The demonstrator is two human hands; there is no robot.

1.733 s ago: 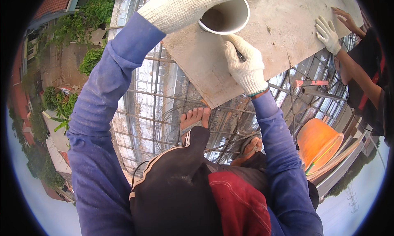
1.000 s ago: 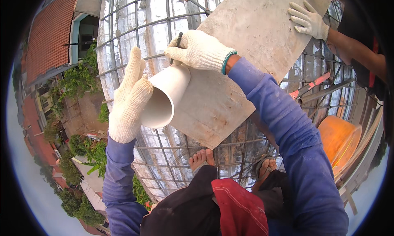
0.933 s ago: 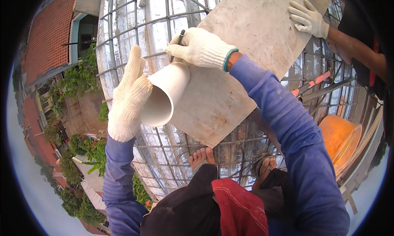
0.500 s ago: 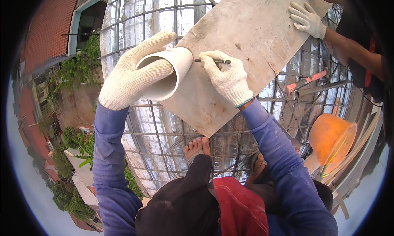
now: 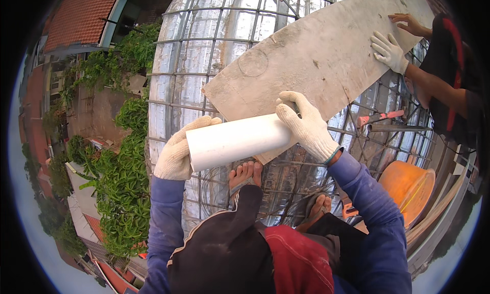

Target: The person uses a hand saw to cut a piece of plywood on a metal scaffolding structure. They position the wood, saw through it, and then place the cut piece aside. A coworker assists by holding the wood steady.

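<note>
A short white plastic pipe (image 5: 237,142) lies sideways across both my gloved hands, above the near end of a worn flat board (image 5: 301,72). My left hand (image 5: 178,148) grips its left end, partly hidden behind the pipe. At the other end my right hand (image 5: 309,128) is closed against the pipe, thumb and fingers bent round the rim. A small dark bit of the pen (image 5: 299,115) shows between those fingers; the rest of it is hidden. On the board, beyond the pipe, is a thin drawn circle (image 5: 253,62).
Under the board runs a steel rebar grid (image 5: 204,74) over shiny metal decking. A co-worker's gloved hand (image 5: 389,51) and bare hand (image 5: 410,26) rest on the board's far right. A red-handled saw (image 5: 380,118) and an orange bucket (image 5: 408,189) are at the right.
The pipe has been lifted off the board, tipped sideways and brought nearer me. My right hand has moved from the board to the pipe's end. The circle has come into view.
</note>
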